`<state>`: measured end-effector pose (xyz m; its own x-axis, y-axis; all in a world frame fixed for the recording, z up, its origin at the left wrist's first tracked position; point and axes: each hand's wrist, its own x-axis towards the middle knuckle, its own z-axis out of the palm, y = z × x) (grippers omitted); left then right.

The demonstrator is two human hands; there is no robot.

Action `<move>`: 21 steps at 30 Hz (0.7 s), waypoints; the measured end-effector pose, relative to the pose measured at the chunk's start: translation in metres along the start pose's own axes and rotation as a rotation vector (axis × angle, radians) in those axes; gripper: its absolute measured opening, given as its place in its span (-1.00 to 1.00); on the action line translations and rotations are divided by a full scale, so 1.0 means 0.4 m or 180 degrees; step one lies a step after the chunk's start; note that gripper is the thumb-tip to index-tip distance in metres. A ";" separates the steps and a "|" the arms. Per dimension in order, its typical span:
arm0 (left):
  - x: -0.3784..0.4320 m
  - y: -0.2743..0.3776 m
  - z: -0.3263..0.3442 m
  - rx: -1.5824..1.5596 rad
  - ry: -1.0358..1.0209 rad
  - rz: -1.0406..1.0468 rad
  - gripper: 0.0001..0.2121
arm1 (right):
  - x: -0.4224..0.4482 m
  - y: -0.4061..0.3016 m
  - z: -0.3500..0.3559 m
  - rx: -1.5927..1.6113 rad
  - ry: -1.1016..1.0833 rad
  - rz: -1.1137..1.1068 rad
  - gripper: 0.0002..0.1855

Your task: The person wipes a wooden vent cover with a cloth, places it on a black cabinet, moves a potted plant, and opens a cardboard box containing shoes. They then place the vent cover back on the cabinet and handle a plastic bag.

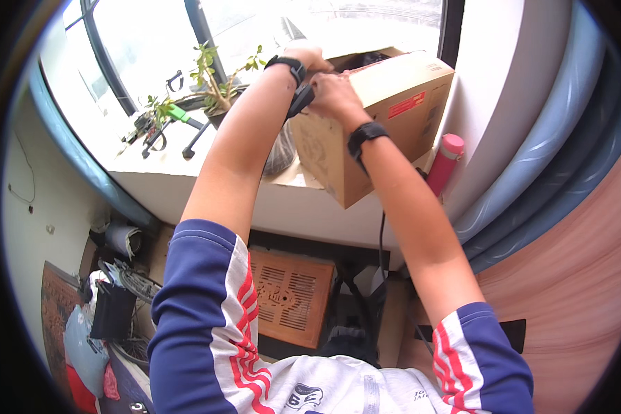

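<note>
A large cardboard box (414, 119) stands tilted on the windowsill, its top open and dark contents partly showing inside. At the left end of its opening is my left hand (306, 56), its fingers bent and partly hidden. My right hand (336, 95) is beside it, fingers curled near the box's upper edge and a black object (301, 99) between the forearms. What either hand holds cannot be made out. Each wrist wears a black strap. A clear plastic bag or container (281, 155) sits left of the box, partly behind my left forearm.
Left on the sill (186, 168) are a potted succulent (217, 95) and a green-and-black clamp-like tool (178, 114). A pink bottle (445, 160) stands right of the box, near blue curtains (543, 155). Below are a wooden slatted panel (290, 297), a black cable (382, 243) and a bicycle wheel (134, 282).
</note>
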<state>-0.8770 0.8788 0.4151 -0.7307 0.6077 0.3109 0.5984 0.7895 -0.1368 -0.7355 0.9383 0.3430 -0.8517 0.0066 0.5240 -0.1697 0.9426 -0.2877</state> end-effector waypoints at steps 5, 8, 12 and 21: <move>0.050 -0.010 0.076 0.0289 -0.0222 0.0012 -0.78 | -0.009 -0.003 -0.002 -0.0066 0.0047 0.0018 -0.25; 0.015 -0.012 0.080 0.0169 -0.0280 0.0027 -0.79 | -0.013 -0.004 -0.004 0.0155 -0.0035 0.0066 -0.28; -0.078 0.018 0.023 0.0144 -0.0304 0.0053 -0.80 | -0.029 -0.001 -0.005 0.0181 -0.0104 -0.0090 -0.23; -0.255 0.042 -0.032 0.0682 0.0072 0.0297 -0.77 | -0.084 -0.017 -0.004 0.0291 0.0012 -0.0557 -0.61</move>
<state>-0.7882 0.8288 0.3931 -0.6665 0.6788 0.3082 0.5778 0.7316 -0.3618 -0.7050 0.9324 0.3288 -0.8035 -0.1533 0.5753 -0.3594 0.8952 -0.2634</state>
